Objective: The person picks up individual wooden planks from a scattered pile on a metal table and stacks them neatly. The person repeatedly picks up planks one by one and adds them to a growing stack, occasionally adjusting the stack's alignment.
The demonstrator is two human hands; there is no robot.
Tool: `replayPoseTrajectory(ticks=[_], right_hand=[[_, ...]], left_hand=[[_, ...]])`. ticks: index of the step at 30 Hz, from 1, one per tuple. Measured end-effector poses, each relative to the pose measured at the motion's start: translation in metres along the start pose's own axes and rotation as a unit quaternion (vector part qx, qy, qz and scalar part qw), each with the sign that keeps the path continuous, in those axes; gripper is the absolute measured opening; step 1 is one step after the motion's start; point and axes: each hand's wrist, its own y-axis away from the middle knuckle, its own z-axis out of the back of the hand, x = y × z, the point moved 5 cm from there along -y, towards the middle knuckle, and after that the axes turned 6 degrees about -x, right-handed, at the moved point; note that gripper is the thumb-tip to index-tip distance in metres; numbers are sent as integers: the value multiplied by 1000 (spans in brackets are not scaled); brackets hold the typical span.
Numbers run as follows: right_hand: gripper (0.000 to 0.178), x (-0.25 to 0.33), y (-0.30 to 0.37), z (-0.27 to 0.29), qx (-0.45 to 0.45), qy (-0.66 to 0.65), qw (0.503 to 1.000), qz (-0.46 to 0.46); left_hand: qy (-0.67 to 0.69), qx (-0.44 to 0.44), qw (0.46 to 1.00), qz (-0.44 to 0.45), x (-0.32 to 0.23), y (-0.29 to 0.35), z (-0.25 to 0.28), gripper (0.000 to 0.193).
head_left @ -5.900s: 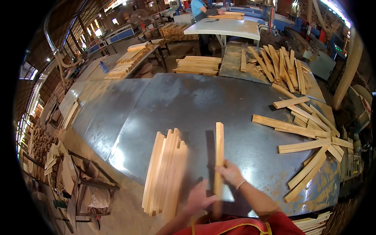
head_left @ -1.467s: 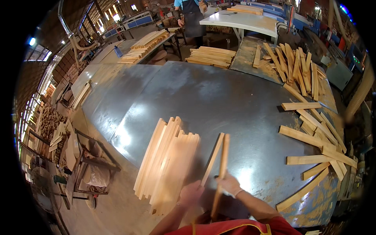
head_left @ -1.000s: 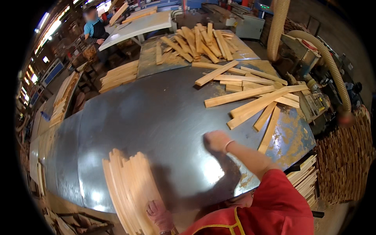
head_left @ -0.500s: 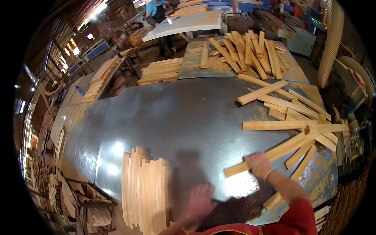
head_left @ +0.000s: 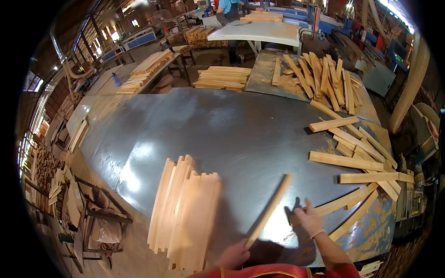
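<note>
My left hand [head_left: 234, 254] is closed around the near end of a wooden strip [head_left: 270, 211], which slants up and away over the dark metal tabletop [head_left: 222, 134]. To its right, my right hand [head_left: 309, 219] has its fingers apart, with nothing visibly gripped. It is over the near end of another wooden strip [head_left: 345, 202]; whether it touches that strip I cannot tell. Left of my left hand lies a row of wooden strips [head_left: 185, 215], packed side by side with uneven far ends.
Loose strips [head_left: 345, 160] lie crossed along the table's right side. A jumbled pile [head_left: 324, 76] sits on the sawdust-covered surface behind. Further off are stacked strips [head_left: 222, 76], a white-topped table [head_left: 255, 31] and a person [head_left: 229, 11] in blue. A ribbed hose [head_left: 410, 88] hangs at right.
A strip has gone from under my right hand into my left, swinging to a steeper slant. My right hand has opened and shifted lower, beside another strip. The view has turned left.
</note>
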Motion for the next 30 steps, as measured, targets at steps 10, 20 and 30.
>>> replayPoseTrajectory(ticks=[10, 20, 30], right_hand=[[78, 63, 77, -302, 343, -29, 926, 153], [33, 6, -35, 14, 45, 469, 821, 322], [28, 13, -56, 83, -51, 353, 874, 330]], left_hand=[[-311, -221, 923, -42, 75, 50, 34, 79], [-235, -247, 919, -199, 62, 19, 26, 87], [-262, -43, 910, -319, -87, -69, -45, 77]])
